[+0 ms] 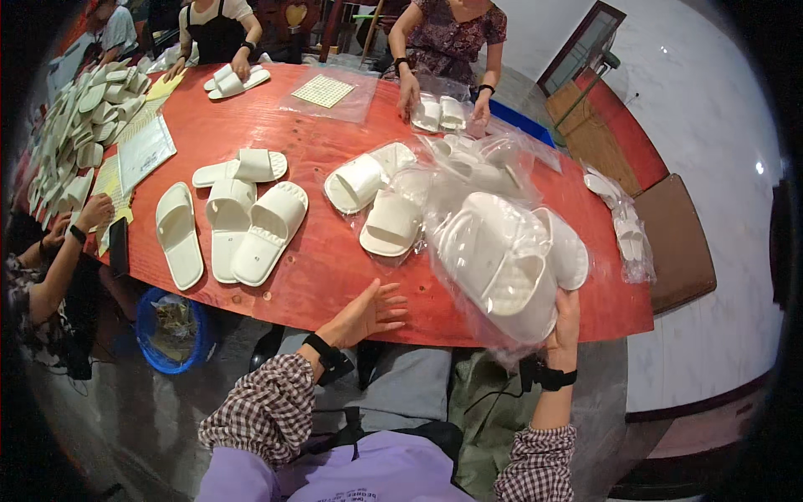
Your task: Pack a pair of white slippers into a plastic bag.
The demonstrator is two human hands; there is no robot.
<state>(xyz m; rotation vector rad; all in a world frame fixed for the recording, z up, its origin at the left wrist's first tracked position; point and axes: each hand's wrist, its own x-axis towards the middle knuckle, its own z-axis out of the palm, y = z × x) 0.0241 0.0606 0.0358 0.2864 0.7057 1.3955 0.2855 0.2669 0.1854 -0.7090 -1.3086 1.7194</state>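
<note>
My right hand (567,322) is closed on the near right end of a pair of white slippers (493,259) in a clear plastic bag, tilted up off the red table. Part of that hand is hidden behind the bag. Fingers stretched out, my left hand (365,315) hovers by the table's front edge with nothing in it. Beyond it lies another bagged pair of white slippers (391,219). Several loose white slippers (272,230) rest on the table to its left, one lying across the far end of another.
More bagged slippers lie on the right (627,230) and behind the held pair. A big slipper heap (92,109) fills the far left. Across the red table (251,125), people handle slippers; another person's hands (96,211) are at left. A blue bin (171,330) stands below.
</note>
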